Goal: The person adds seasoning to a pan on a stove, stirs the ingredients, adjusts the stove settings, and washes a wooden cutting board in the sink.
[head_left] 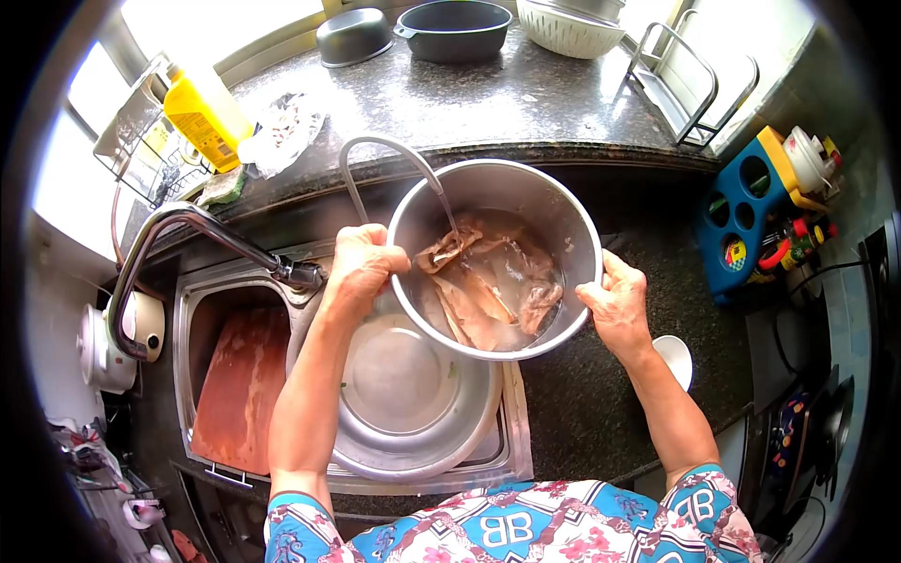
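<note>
A deep metal pot (569,218) is held up between my two hands, over the right part of the sink and the counter beside it. Pale brownish pieces of meat (486,298) lie in cloudy water inside. My left hand (361,266) grips the left rim, its thumb pressed along the edge. On the opposite side, my right hand (617,302) is closed on the rim. A thin curved spout (387,141) arches over the back rim, its tip just above the meat. Below the pot, a wide metal basin (419,452) sits in the right sink bowl.
A chrome faucet (192,214) bends over the left sink bowl, where a reddish-brown board (246,389) leans. A small white bowl (673,362) stands right of my forearm. Along the back ledge are a yellow bottle (203,117), dark pans (455,30) and a metal rack (690,98).
</note>
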A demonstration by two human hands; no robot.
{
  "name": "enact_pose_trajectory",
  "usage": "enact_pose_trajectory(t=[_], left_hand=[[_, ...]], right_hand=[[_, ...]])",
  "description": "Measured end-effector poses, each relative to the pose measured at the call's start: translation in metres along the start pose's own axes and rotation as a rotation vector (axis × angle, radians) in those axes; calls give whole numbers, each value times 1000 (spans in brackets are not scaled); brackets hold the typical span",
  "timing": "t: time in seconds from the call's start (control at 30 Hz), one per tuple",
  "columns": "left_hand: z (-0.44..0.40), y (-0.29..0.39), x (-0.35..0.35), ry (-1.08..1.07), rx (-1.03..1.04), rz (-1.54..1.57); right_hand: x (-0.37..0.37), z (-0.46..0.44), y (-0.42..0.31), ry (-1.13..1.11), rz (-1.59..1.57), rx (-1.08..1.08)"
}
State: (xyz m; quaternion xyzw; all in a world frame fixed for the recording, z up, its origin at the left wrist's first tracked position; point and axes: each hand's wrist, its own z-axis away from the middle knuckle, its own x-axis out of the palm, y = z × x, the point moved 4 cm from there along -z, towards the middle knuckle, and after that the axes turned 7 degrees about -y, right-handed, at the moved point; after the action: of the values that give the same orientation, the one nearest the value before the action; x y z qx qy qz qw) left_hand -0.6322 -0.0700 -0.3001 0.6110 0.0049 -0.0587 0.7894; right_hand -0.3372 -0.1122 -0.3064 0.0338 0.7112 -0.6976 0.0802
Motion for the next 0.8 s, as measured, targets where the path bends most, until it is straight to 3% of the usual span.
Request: enact_pose_trajectory(t=[0.2,0.23,0.33,0.4,0.53,0.73,0.8], left_hand=[[47,16,10,123,36,111],[52,22,10,122,71,126],[69,43,7,192,91,46],[79,47,0,206,97,48],[91,59,-7,234,185,-82],[98,65,-18,219,113,3],[95,59,-19,186,73,99]], right_hand=[[-2,-14,-21,-51,16,-96],[-4,-18,-26,-150,141,-66],[6,-28,-4,-243,-161,71],[14,-22,-3,-280,-190,128],[31,-20,-11,-287,-209,151],[35,-20,-19,-300,-251,250],[30,-25,-21,-322,-127,257]])
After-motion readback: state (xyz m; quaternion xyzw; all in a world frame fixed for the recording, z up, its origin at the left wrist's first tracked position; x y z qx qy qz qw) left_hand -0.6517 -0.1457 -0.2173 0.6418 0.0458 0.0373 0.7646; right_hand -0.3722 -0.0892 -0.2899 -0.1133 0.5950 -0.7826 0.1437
